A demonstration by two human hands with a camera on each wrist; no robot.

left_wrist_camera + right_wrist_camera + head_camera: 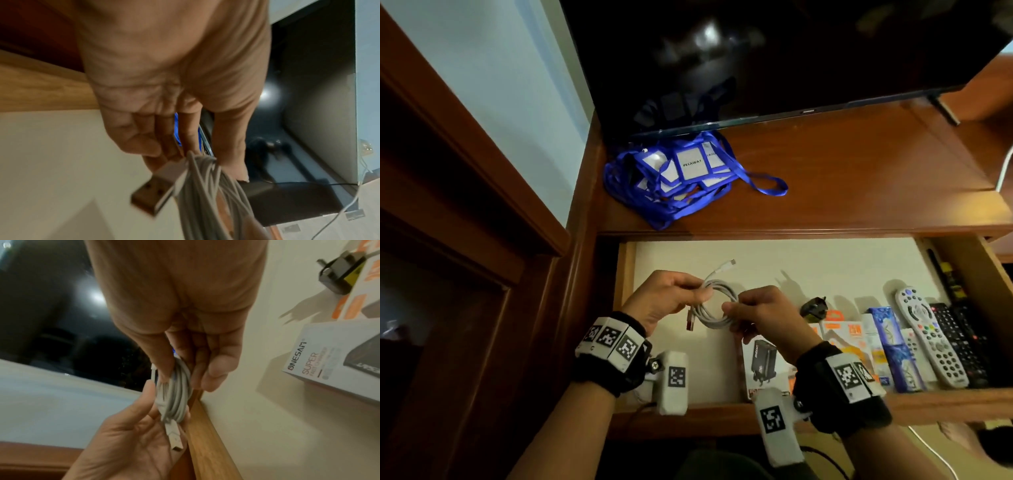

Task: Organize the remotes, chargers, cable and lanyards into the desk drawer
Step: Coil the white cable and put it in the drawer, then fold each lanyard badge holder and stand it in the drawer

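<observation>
A coiled white cable [714, 305] [207, 191] [174, 386] hangs above the left part of the open drawer [774, 263]. My left hand [671, 294] pinches its left side and my right hand [753, 311] pinches its right side. The USB plug [152, 194] dangles below the coil; the small plug [729, 263] sticks up. Blue lanyards [681, 174] with badge holders lie heaped on the desk top. Charger boxes [835, 342], a black charger [813, 308] and remotes, one white [928, 335] and one black [959, 339], lie in the drawer's right part.
A TV screen [756, 51] stands at the back of the desk, overhanging the lanyards. A dark door frame [465, 192] runs along the left. The drawer's front edge [722, 411] is below my wrists. A white wire [928, 448] trails on the floor.
</observation>
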